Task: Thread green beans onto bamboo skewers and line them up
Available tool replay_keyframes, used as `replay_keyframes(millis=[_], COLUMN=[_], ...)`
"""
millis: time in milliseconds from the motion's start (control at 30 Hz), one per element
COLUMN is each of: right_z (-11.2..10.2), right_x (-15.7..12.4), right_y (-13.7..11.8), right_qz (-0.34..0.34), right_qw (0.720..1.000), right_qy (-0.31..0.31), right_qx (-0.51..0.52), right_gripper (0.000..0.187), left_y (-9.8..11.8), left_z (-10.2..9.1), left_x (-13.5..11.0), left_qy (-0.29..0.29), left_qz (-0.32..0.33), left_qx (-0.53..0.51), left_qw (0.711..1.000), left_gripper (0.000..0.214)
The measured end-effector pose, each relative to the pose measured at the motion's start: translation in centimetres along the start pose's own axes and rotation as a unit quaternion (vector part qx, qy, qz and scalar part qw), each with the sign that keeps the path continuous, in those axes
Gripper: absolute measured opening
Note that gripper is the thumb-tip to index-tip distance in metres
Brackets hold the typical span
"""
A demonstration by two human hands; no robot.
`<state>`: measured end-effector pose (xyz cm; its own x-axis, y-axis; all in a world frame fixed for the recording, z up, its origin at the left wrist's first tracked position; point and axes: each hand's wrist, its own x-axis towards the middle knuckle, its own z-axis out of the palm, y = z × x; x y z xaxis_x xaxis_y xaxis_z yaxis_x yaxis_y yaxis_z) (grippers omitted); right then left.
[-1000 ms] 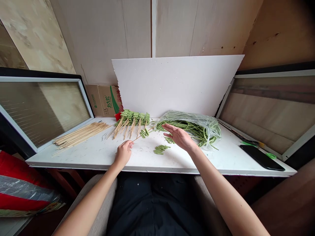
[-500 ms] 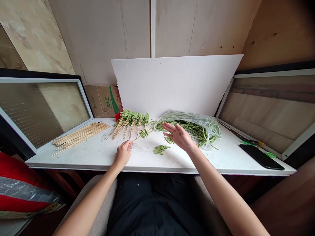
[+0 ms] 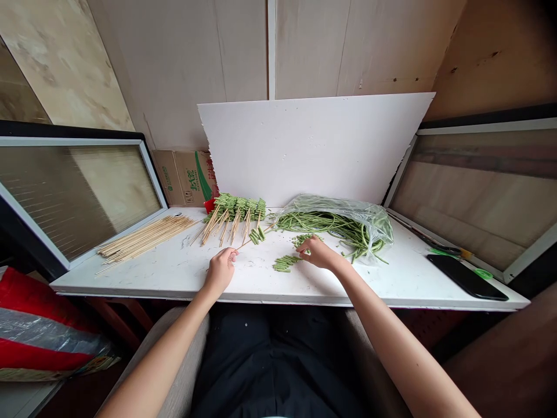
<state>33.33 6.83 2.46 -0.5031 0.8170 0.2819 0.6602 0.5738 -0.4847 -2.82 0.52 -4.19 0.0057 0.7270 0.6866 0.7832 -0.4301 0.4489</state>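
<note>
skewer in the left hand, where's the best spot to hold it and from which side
Probably the bare near part of the skewer, pinched from the near left, as the left hand does. It is thin and slants away to the right, with bean pieces threaded farther along, so that grip should keep fingers clear of them.

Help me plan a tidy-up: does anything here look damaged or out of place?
The white board behind the long beans looks damaged: its side edges are ragged, while its top edge is straight. Nothing else stands out.

cardboard box [image 3: 183, 180] beside white board [image 3: 313, 151]; black phone [image 3: 467, 276]
</note>
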Motion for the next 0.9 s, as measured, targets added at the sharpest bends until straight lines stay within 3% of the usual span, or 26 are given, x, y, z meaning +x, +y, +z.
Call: replay_keyframes(millis=[133,367,467,533,667,767,900], right_z=[0.5,1.3,1.5,1.6,2.2,2.6,2.7], right_x=[-0.1,0.2,0.6,0.8,0.8,0.6,0.4], right_y=[0.4,1.0,1.3,1.3,0.8,0.5,0.2], right_qz=[-0.004,-0.026,-0.020,-0.003,0.023,0.037,0.049], right_qw=[0.993,0.996,1.000,0.989,0.926,0.892,0.868], right_qy=[-0.058,-0.025,0.003,0.023,0.059,0.059,0.044], right_qx=[-0.101,-0.080,0.022,0.144,0.373,0.447,0.492], right_gripper=[0.015,0.014,0.010,0.020,0.043,0.041,0.039], left_y=[0.1,0.3,0.3,0.3,0.3,0.2,0.2], left_z=[0.0,0.1,0.1,0.0,0.1,0.3,0.5], left_x=[0.0,0.0,0.0,0.0,-0.1,-0.2,-0.4], left_qy=[-0.003,-0.005,-0.006,-0.009,-0.022,-0.033,-0.046], left_qz=[0.001,0.005,0.007,0.008,0.020,0.026,0.031], left_qx=[-0.005,0.000,0.000,0.001,0.003,0.003,0.002], left_qw=[1.000,1.000,1.000,1.000,1.000,0.999,0.998], left_gripper=[0.032,0.032,0.033,0.033,0.036,0.039,0.043])
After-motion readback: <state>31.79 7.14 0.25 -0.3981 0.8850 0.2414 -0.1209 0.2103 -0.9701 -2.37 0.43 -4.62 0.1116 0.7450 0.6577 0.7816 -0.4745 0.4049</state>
